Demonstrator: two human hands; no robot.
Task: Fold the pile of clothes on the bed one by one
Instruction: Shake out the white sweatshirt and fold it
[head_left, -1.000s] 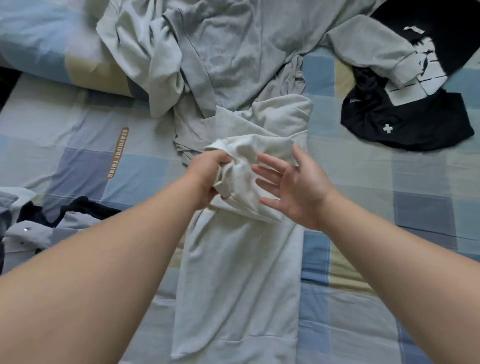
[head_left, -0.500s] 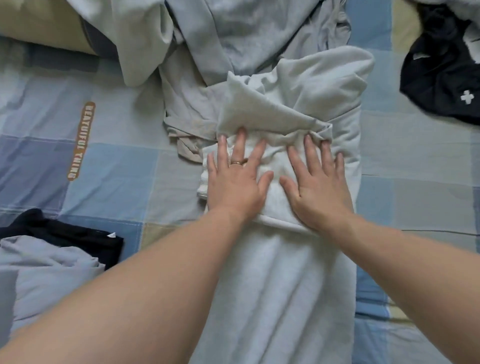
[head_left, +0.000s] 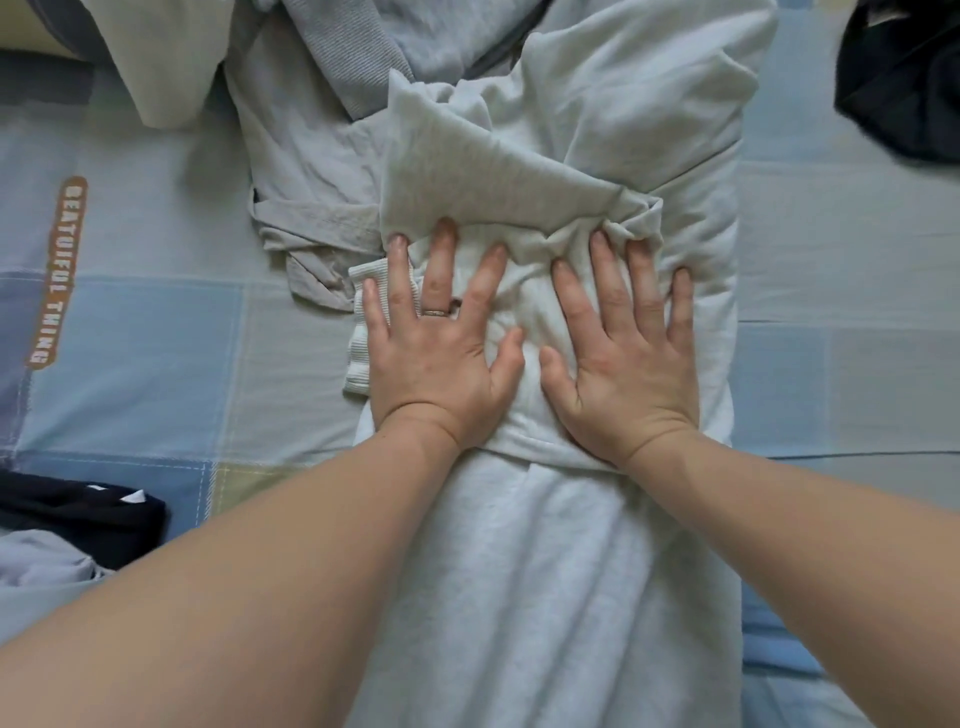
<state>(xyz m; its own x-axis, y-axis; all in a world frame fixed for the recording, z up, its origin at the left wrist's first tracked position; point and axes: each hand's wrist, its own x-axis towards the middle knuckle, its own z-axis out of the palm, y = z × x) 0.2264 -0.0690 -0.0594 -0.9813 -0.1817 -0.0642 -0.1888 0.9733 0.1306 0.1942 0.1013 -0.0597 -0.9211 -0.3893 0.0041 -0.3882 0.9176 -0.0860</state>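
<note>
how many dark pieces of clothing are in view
2. One dark garment lies at the top right edge; the other dark garment lies at the lower left edge. More may be hidden.

We're looking straight down on a bedsheet (head_left: 156, 332) checked in pale blue, grey and soft yellow squares, with white stitching along some seams. At the left sits a brown label (head_left: 60, 270) in white capitals. Top left, a pillow (head_left: 41, 78) edge shows. The light is soft and even.

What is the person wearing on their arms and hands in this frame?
No sleeves, watch or gloves are in view. The left hand wears one thin metal ring on its ring finger; the right hand wears nothing.
</note>
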